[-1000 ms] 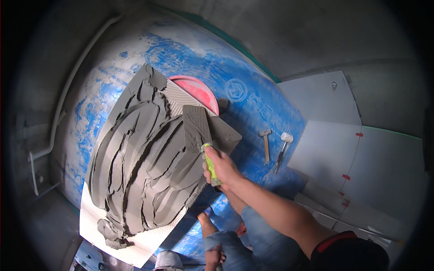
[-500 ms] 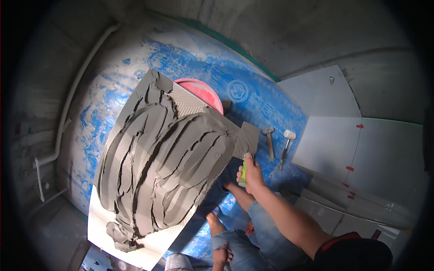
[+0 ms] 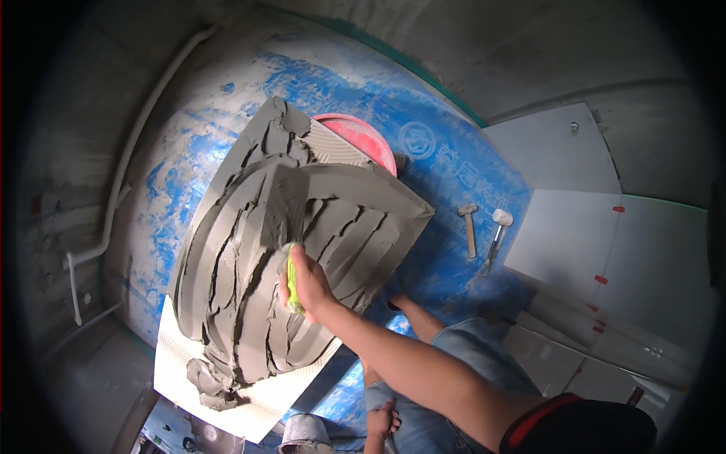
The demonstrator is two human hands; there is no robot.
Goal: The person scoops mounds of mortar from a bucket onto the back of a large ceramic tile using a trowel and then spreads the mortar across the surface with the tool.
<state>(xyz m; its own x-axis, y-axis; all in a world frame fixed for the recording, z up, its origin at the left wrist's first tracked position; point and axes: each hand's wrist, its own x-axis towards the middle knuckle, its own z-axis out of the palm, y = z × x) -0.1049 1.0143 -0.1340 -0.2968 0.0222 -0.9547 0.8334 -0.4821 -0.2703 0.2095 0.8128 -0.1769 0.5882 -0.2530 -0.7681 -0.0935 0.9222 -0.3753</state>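
My right hand (image 3: 308, 284) is closed around the yellow-green handle of a trowel (image 3: 282, 204). The trowel's flat, mortar-coated blade rests on a thick layer of grey mortar (image 3: 340, 253), over the upper middle of a large tile. This tile (image 3: 170, 356) shows its pale, ribbed back along the near left edge and at a small patch by the far edge. Ridges and dark furrows run through the mortar, and a loose lump (image 3: 212, 382) sits near the tile's near left corner. Low in the picture, my left hand (image 3: 383, 420) has curled fingers beside my leg; what they hold is unclear.
A pink-red round tub (image 3: 363, 140) shows beyond the tile. A wooden-handled hammer (image 3: 470, 227) and a white-headed mallet (image 3: 497, 234) lie on blue floor sheeting. A grey bucket (image 3: 305, 431) stands near me. Large tiles with red clips (image 3: 560, 227) lie at right; a pipe (image 3: 121, 174) runs along the left.
My right hand has carried the trowel leftward from the tile's right corner to the upper middle. A smooth band of mortar now curves across the far part. The view has shifted slightly.
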